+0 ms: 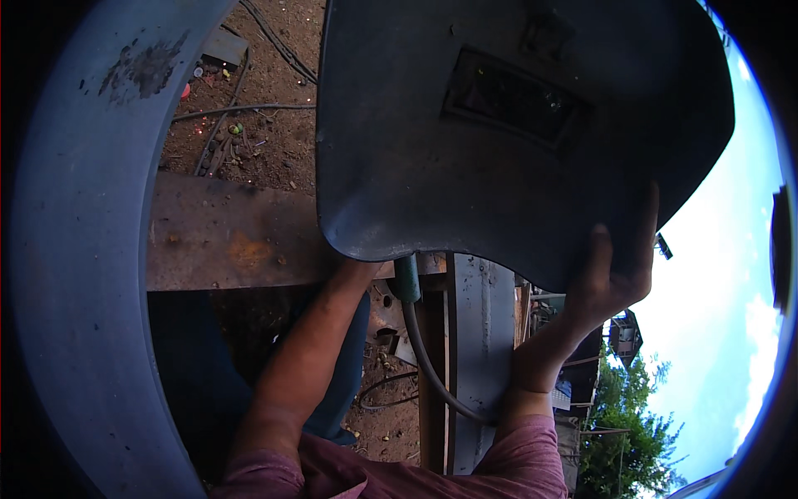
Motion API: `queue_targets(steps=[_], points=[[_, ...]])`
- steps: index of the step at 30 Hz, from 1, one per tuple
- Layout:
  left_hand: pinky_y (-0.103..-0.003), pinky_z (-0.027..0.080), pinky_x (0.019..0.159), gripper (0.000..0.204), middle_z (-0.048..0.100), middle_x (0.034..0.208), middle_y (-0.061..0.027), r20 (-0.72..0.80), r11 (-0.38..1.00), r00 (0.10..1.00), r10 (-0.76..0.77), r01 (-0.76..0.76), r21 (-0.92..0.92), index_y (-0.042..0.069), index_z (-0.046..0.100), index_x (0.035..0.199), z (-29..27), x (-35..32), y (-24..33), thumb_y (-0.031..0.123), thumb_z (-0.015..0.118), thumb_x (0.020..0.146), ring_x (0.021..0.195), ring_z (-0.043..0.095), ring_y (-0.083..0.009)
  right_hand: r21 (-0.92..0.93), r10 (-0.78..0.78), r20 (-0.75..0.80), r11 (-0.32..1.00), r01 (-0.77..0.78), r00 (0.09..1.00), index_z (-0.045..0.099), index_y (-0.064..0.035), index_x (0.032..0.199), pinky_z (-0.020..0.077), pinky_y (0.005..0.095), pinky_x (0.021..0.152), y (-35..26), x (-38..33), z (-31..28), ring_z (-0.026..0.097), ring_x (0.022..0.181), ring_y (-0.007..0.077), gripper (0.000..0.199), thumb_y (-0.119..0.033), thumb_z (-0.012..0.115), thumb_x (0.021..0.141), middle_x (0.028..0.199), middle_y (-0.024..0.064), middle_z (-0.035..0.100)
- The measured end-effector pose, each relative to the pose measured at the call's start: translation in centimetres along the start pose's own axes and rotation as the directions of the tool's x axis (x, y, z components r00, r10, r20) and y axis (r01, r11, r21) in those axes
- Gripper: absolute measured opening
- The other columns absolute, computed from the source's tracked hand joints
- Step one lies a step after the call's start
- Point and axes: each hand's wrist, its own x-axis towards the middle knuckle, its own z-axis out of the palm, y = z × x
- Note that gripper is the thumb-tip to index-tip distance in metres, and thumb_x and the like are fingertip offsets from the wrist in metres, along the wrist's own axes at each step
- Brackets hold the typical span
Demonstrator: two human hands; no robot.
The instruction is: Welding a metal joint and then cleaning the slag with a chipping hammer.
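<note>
A black welding shield (416, 158) with a dark rectangular window (515, 98) fills the upper middle of the view. My right hand (619, 270) grips its lower right part, with thumb and a finger stretched up along the dark surface. From the lower left my left forearm (303, 358) reaches up to the shield's bottom edge, which hides my left hand and its fingers. Just right of that wrist, a green handle (406, 280) sticks out below the shield, its upper end hidden. A dark cable (428, 366) runs from it down toward my right forearm.
A rusty flat metal beam (224, 237) crosses at left behind the shield. A grey metal beam (482, 333) stands at lower middle. A large grey curved surface (83, 249) borders the left. Cables (245, 108) lie on brown soil. A tree (623, 424) stands at lower right.
</note>
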Motion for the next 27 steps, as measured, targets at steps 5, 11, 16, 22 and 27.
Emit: queue_targets(steps=[5, 11, 16, 22, 27], points=[[-0.036, 0.047, 0.104, 0.046, 0.052, 0.138, -0.0123, 0.009, 0.659, 0.913, -0.407, 0.301, -0.689, 0.002, 0.043, 0.141, 0.4, -1.2, -3.3, 0.017, 0.057, 0.100, 0.124, 0.054, -0.0221, 0.022, -0.006, 0.020, 1.000, 0.005, 1.000, 0.057, -0.0029, 0.136, 0.0490, 0.0399, 0.103, -0.4, -0.1, 0.4, 0.062, 0.120, 0.0254, 0.058, 0.006, 0.055, 0.079, 0.136, 0.0146, 0.060], [-0.034, 0.050, 0.094, 0.041, 0.057, 0.126, -0.0131, -0.020, 0.957, 0.980, -0.199, 0.190, -0.221, 0.000, 0.047, 0.133, 0.2, 0.7, -0.7, 0.017, 0.059, 0.098, 0.112, 0.059, -0.0210, 0.004, -0.005, 0.014, 1.000, 0.005, 1.000, 0.056, -0.0029, 0.137, 0.0491, 0.0390, 0.102, -0.2, -0.1, 0.3, 0.062, 0.120, 0.0248, 0.059, 0.007, 0.055, 0.079, 0.136, 0.0144, 0.060], [-0.032, 0.053, 0.086, 0.037, 0.062, 0.115, -0.0138, 0.038, 0.976, 0.999, -0.025, 0.017, 0.219, -0.002, 0.050, 0.126, 0.3, 3.2, 1.4, 0.017, 0.061, 0.096, 0.102, 0.063, -0.0200, -0.012, -0.012, 0.005, 1.000, 0.012, 1.000, 0.057, -0.0060, 0.137, 0.0507, 0.0379, 0.099, 0.2, 0.3, 0.2, 0.065, 0.115, 0.0256, 0.061, 0.006, 0.056, 0.077, 0.133, 0.0165, 0.062], [-0.028, 0.043, 0.036, 0.028, 0.053, 0.066, -0.0048, -0.207, 0.766, 0.738, -0.642, 0.611, -0.197, -0.002, 0.048, 0.098, 2.1, 7.2, 6.0, 0.007, 0.060, 0.075, 0.046, 0.051, -0.0110, -0.274, 0.009, -0.267, 0.958, -0.085, 0.964, 0.061, -0.0145, 0.136, 0.0568, 0.0365, 0.086, 3.1, 1.9, -2.1, 0.070, 0.096, 0.0263, 0.061, 0.002, 0.057, 0.077, 0.123, 0.0186, 0.067], [-0.029, 0.043, 0.035, 0.027, 0.051, 0.066, -0.0045, -0.179, 0.732, 0.710, -0.681, 0.657, -0.178, -0.001, 0.047, 0.098, 2.0, 7.3, 6.2, 0.007, 0.060, 0.076, 0.043, 0.050, -0.0123, -0.259, 0.098, -0.364, 0.945, -0.201, 0.926, 0.063, -0.0153, 0.133, 0.0593, 0.0392, 0.084, 4.5, 3.0, -4.5, 0.070, 0.096, 0.0276, 0.058, -0.001, 0.059, 0.077, 0.127, 0.0189, 0.064]])
